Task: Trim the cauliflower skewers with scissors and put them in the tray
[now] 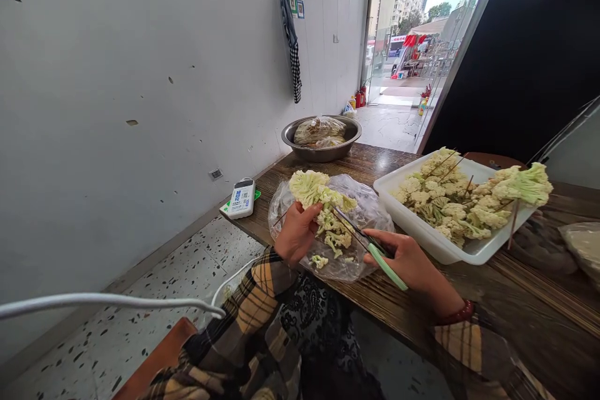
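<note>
My left hand [295, 232] is closed on a big piece of cauliflower [313, 190], held above a clear plastic bag [360, 209] spread on the wooden table [515, 306]. Cut florets [335, 239] lie on the bag just below it. My right hand [407, 259] grips a pair of green-handled scissors [363, 239], and the blades point up-left into the cauliflower stems. Both sleeves are plaid.
A white tray [435, 244] heaped with cauliflower on wooden skewers sits to the right. A metal bowl [321, 137] holding a bagged item stands at the table's far end. A white card reader [242, 198] lies on the left corner. The wall runs along the left; an open doorway is ahead.
</note>
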Available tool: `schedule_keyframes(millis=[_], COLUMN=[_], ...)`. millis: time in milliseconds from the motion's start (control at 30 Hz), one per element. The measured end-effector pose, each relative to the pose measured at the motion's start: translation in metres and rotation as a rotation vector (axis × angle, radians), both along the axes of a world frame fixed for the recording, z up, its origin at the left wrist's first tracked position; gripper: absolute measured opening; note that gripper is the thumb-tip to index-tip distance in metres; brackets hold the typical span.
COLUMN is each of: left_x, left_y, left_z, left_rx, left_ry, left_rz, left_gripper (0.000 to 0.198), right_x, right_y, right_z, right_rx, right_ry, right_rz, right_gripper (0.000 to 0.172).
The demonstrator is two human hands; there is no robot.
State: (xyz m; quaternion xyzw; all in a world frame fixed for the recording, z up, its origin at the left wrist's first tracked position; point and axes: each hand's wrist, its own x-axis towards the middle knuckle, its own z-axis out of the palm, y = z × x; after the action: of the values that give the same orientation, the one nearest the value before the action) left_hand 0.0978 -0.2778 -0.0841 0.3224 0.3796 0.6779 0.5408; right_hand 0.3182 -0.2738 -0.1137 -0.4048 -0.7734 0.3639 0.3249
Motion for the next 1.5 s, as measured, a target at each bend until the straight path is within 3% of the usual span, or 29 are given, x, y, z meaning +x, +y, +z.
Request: schedule_keyframes(millis=[567, 733, 900, 1300, 1500], left_x=[-0.0037, -0.0057, -0.006, -0.0017, -0.0025], left_y=[0.0017, -0.001, -0.0009, -0.0036, -0.0034], left_z=[-0.0032, -0.0028, -0.0005, 0.0007, -0.002], left_rx=[-0.001, -0.023, -0.014, -0.032, -0.023], left_ry=[0.015, 0.024, 0.024, 0.079, 0.07], left_rz=[-0.007, 0.024, 0.026, 0.027, 0.011], left_gripper=[0.047, 0.048, 0.052, 0.038, 0.048], right_x=[0.0028, 0.0018, 0.0001, -0.0003, -0.0009], right_y=[0.0003, -0.0003, -0.0019, -0.001, -0.0018], right_z=[-0.0005, -0.0019, -0.0004, -0.0012, -0.0023], right_rx=[0.206, 0.181, 0.152, 0.178, 0.171], right_ry=[-0.027, -0.036, -0.04, -0.042, -0.043], right_rz=[0.001, 0.043, 0.0, -0.005, 0.02], right_gripper=[0.043, 0.041, 0.045, 0.043, 0.042])
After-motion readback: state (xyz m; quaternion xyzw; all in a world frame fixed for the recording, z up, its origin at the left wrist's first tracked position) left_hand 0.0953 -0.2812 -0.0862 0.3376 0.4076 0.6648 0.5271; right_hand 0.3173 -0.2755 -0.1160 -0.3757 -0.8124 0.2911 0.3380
